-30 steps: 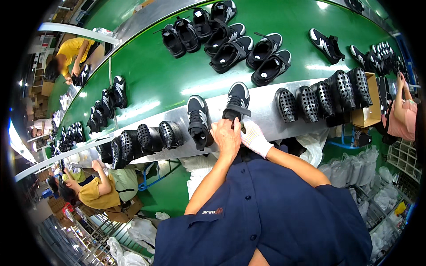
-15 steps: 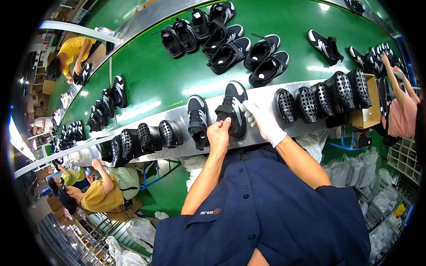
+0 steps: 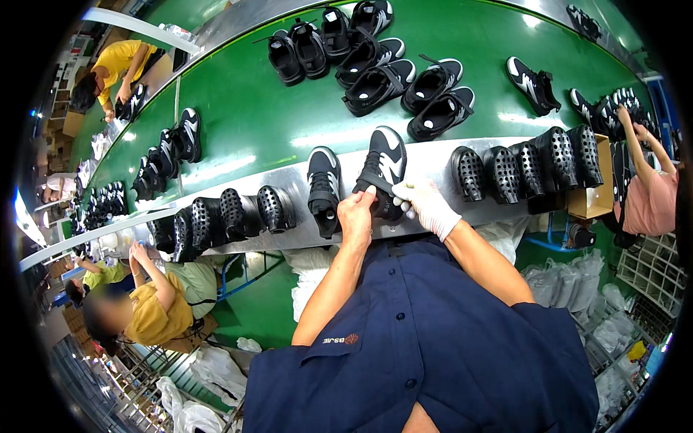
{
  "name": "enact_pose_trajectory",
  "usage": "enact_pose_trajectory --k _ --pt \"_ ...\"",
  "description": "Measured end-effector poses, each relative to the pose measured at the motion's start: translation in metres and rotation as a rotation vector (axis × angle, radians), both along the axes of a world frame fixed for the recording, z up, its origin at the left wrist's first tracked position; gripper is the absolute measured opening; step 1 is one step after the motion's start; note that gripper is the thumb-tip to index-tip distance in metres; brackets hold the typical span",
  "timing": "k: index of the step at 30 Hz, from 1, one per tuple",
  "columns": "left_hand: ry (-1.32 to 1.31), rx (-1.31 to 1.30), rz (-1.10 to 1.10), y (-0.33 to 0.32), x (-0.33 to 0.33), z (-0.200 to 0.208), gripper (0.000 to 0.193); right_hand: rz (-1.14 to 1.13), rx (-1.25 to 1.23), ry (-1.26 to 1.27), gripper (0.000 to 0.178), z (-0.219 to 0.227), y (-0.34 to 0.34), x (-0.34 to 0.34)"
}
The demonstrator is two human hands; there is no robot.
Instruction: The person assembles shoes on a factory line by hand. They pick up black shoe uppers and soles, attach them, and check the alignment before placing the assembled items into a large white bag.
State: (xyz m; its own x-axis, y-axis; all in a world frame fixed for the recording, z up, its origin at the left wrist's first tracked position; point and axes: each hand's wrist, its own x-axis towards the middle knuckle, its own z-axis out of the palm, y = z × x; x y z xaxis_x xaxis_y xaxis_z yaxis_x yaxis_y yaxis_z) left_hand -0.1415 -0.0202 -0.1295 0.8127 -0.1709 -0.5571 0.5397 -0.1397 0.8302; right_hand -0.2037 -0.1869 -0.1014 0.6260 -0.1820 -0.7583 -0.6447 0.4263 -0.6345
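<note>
Where the silver metal ledge [image 3: 433, 162] runs along the near edge of the green conveyor belt [image 3: 253, 123], 1 black-and-white sneaker [image 3: 382, 169] stands with its heel toward the wearer and its toe pointing up toward the belt, gripped at the heel end from 2 sides. Left hand [image 3: 357, 216], bare: fingers curled closed on the sneaker's heel from the left. Right hand [image 3: 426, 206], in a white glove: fingers closed against the same heel from the right. Second black-and-white sneaker [image 3: 323, 189]: on the ledge just left of the held one, touched by neither hand. Black perforated shoe lasts [image 3: 527, 166] (about 5 in a row): on the ledge to the right of the held sneaker, well apart from it, ending beside a brown cardboard box [image 3: 588, 202]. Further black lasts [image 3: 224, 216]: on the ledge to the left, past the second sneaker. Group of black sneakers with white soles [image 3: 375, 61], about 8: on the belt beyond the ledge, above the held sneaker. Single black-and-white sneaker [image 3: 533, 83]: on the belt, up and right of the ledge. Person in a yellow top [image 3: 148, 310]: below the ledge's left stretch. Person in a pink top [image 3: 650, 198]: at the ledge's right end, arm raised. Navy button shirt [image 3: 426, 361] (the wearer's own): below the ledge, filling the lower middle.
</note>
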Motion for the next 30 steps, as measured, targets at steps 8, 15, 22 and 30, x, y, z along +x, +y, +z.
enact_pose_trajectory --k 8,15,22,30 --pt "0.007 -0.056 0.063 0.001 -0.002 -0.007 0.027 0.067 -0.109 0.006 0.016 -0.004 0.010 0.001" --pt "0.009 0.009 0.013 -0.002 0.001 0.000 0.025 0.261 -0.447 0.005 0.031 -0.009 0.014 0.000" --pt "-1.075 0.630 -0.586 0.064 -0.024 0.077 0.023 0.283 -0.910 -0.073 0.050 -0.003 0.002 -0.021" --pt "-0.988 0.540 -0.768 0.077 -0.010 0.042 0.047 0.429 -1.215 -0.321 0.028 -0.020 0.038 0.007"
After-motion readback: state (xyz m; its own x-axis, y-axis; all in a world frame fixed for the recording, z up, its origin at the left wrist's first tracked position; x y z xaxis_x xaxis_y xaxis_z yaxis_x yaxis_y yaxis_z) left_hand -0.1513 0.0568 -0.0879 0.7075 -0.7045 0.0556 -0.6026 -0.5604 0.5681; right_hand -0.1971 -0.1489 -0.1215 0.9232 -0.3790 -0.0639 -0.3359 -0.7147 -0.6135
